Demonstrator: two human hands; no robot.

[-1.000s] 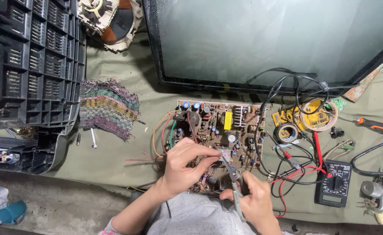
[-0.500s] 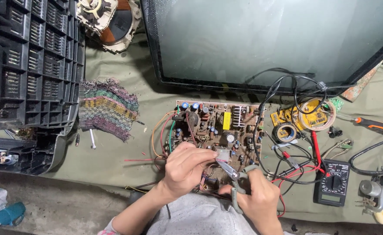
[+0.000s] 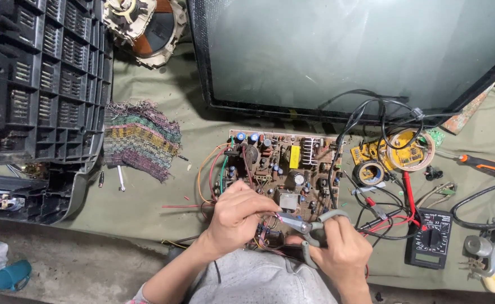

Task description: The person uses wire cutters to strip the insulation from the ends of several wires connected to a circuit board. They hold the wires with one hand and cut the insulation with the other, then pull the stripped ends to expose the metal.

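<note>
A brown circuit board [image 3: 292, 163] crowded with components lies on the green cloth in front of me. My left hand [image 3: 237, 215] rests on its near edge, fingers pinched around thin wires by the board. My right hand [image 3: 342, 252] grips grey-handled pliers [image 3: 309, 228], whose metal jaws point left and meet the wires at my left fingertips. Red, green and orange wires [image 3: 213, 174] loop off the board's left side.
A large dark screen [image 3: 349, 56] stands behind the board. A black plastic back cover [image 3: 39, 84] lies at left beside a woven rag [image 3: 140, 139]. At right are a black multimeter [image 3: 430, 239], tape rolls [image 3: 409, 149], an orange-handled screwdriver [image 3: 484, 165] and tangled cables.
My right hand and the pliers have shifted slightly right and down, while the jaws stay at the left fingertips. The left hand has barely moved.
</note>
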